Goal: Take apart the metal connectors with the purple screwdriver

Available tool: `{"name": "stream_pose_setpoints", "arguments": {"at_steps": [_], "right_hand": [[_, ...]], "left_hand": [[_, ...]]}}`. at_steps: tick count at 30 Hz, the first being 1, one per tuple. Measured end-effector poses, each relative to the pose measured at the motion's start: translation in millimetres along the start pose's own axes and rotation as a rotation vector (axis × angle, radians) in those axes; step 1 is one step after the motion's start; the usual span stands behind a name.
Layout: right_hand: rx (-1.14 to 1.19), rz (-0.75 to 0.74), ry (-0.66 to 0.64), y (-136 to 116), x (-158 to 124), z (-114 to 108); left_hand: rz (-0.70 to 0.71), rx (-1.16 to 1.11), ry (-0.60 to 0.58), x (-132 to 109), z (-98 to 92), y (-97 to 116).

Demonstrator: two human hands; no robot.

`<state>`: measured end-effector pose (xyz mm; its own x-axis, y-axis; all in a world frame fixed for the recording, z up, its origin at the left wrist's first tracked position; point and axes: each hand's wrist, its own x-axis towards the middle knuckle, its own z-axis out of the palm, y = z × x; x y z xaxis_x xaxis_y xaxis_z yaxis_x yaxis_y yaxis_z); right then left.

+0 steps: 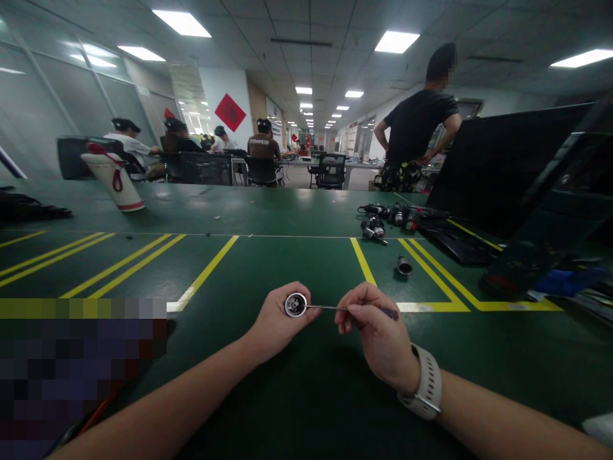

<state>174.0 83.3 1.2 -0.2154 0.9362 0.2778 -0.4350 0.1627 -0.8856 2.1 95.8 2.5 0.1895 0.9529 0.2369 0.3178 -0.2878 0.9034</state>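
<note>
My left hand (280, 322) is wrapped round a silver-rimmed cylindrical part (295, 305). Its round end faces me and shows dark pieces inside. Between the fingers and thumb of my right hand (376, 326) is a thin screwdriver (328, 308) with a dark handle, held nearly level. Its shaft points left, with the tip at the right edge of the part; whether it touches a screw there is too small to tell. Both hands are just above the green table (306, 262). A pale watch strap (424, 382) circles my right wrist.
A dark metal cup-shaped piece (403, 264) lies beyond my right hand. Farther back are several black-and-silver mechanical parts (376, 227). A large black panel (507, 160) rises at the right. A pale tumbler (115, 179) stands back left. One person (416, 128) stands beyond the table; others sit.
</note>
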Motion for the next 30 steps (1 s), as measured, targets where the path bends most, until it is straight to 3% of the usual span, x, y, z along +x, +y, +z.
{"name": "stream_pose_setpoints", "arguments": {"at_steps": [8, 12, 16, 21, 27, 30], "right_hand": [[-0.145, -0.117, -0.024, 3.2, -3.6, -1.9], [-0.34, -0.18, -0.039, 0.9, -5.7, 0.3], [-0.666, -0.32, -0.097, -4.2, -6.2, 5.4], [-0.866, -0.289, -0.195, -1.9, -4.6, 10.1], [-0.98, -0.311, -0.22, 1.1, -5.8, 10.3], [-1.037, -0.344, -0.269, -3.3, -2.8, 7.5]], "left_hand": [[-0.005, 0.01, 0.081, 0.4, -0.3, -1.6], [0.013, 0.056, 0.071, 1.5, -0.3, -4.1], [0.081, 0.112, -0.035, -0.3, 2.0, -2.6], [0.185, 0.059, -0.24, -3.2, 4.7, -1.0], [0.173, 0.086, -0.285, -2.3, 5.0, -6.0], [0.181, 0.162, -0.242, -2.4, 5.6, -4.7]]}}
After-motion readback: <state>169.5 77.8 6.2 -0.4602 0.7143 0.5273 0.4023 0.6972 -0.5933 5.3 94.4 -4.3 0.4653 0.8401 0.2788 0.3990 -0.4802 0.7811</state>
